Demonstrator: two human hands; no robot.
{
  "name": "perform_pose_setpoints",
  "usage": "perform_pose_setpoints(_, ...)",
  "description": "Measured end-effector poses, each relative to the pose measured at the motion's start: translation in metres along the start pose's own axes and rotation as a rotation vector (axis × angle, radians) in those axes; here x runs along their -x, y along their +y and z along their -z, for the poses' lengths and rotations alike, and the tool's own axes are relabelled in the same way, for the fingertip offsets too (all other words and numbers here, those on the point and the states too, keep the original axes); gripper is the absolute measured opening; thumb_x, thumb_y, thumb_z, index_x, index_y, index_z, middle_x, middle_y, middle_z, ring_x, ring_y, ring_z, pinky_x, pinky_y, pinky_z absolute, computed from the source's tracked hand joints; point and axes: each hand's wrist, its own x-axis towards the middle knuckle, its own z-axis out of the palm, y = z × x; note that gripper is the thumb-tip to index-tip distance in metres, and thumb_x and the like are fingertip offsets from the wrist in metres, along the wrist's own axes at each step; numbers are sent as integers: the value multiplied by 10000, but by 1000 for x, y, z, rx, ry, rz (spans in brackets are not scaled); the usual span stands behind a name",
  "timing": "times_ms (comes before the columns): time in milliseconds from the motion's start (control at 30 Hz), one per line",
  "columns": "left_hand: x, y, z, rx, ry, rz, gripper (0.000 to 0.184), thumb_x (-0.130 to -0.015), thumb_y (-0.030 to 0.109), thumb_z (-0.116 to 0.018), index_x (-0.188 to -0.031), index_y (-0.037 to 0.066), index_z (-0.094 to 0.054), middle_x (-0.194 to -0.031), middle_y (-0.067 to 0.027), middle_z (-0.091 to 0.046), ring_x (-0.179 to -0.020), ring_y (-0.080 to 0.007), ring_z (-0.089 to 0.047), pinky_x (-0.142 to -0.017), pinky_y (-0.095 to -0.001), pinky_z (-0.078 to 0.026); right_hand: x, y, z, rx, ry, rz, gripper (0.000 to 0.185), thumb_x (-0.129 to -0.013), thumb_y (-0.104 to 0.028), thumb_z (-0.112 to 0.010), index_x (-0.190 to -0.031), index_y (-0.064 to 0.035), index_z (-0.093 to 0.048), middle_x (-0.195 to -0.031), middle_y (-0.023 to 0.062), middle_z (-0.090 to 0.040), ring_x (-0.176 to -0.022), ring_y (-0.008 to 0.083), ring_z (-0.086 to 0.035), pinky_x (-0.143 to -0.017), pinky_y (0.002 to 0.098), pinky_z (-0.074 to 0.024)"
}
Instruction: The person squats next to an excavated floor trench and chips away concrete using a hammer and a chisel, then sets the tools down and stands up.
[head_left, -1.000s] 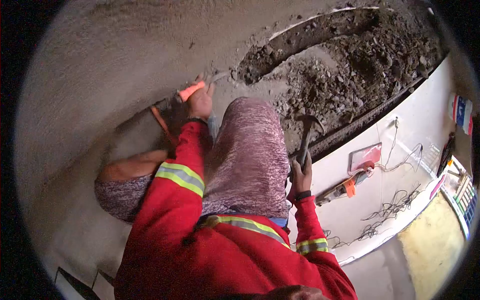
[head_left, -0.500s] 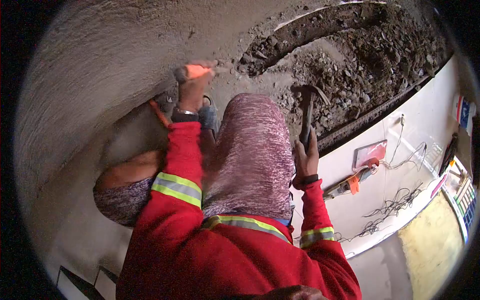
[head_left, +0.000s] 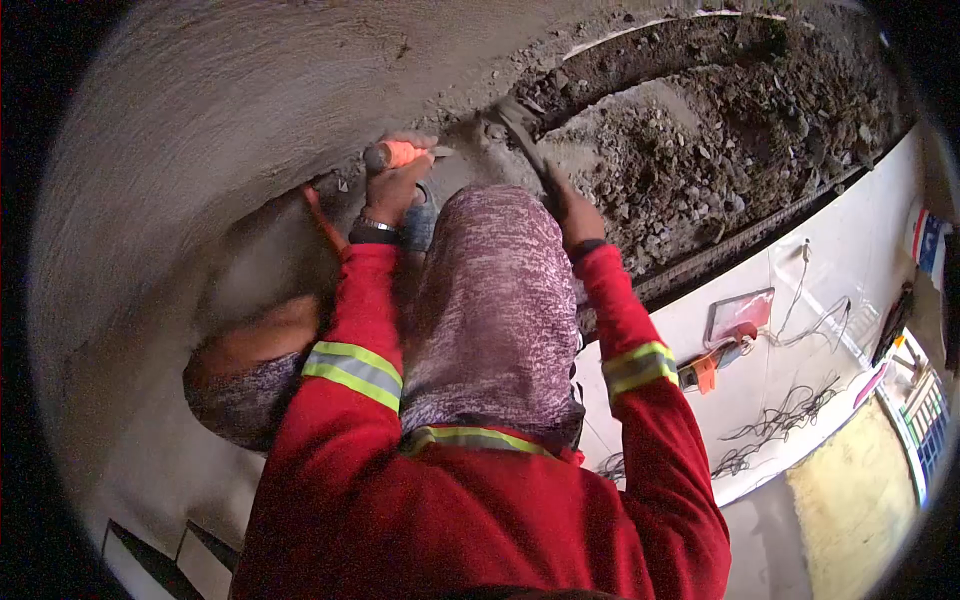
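Note:
My left hand is closed around the orange handle of a chisel-like tool, whose metal end points right, close to the wall's base. My right hand grips a hammer by its handle. The hammer's head is near the left end of a trench of broken soil, a little right of the orange-handled tool and apart from it. Both hands are in front of my bent knee.
Loose rubble fills the upper right. Beyond its edge, a white surface bears an orange power tool, a red-and-white box and tangled wires. A rough wall curves along the left.
My right hand has swung the hammer up and left from over the rubble toward the trench's end. My left hand keeps the orange-handled tool, which has shifted slightly right since a second ago.

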Motion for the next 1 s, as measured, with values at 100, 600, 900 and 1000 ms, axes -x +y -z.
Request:
perform_pose_setpoints(100,-9,-29,0,-34,23,-338,141,-821,173,-660,-887,94,-562,-796,30,-553,-641,-90,-498,-557,-266,-432,14,0,16,33,10,-37,578,-877,-164,-584,-1406,-165,-351,-1056,227,-622,-927,388,-619,-747,413,-499)
perform_pose_setpoints(600,-6,-26,11,73,67,40,215,-785,51,-643,-985,80,-569,-987,-31,-632,-813,-115,-585,-590,-252,-479,55,-22,5,114,-56,-181,559,-893,-150,-481,-1422,-251,-329,-1122,229,-598,-912,407,-614,-778,461,-491)
perform_pose_setpoints(900,-14,-33,10,-453,-120,-546,192,-781,0,-622,-964,27,-570,-974,-56,-625,-894,-134,-593,-784,-277,-479,-12,-3,-16,74,-173,-210,562,-862,-213,-514,-1398,-283,-360,-1061,231,-619,-923,405,-612,-781,477,-485)
perform_pose_setpoints(1000,-3,-18,-1,-146,-70,-298,193,-784,15,-629,-973,42,-599,-996,-58,-612,-917,-156,-592,-818,-277,-470,-28,0,-8,250,-175,-308,540,-867,-184,-476,-1382,-305,-367,-1043,232,-622,-898,413,-609,-754,500,-482)
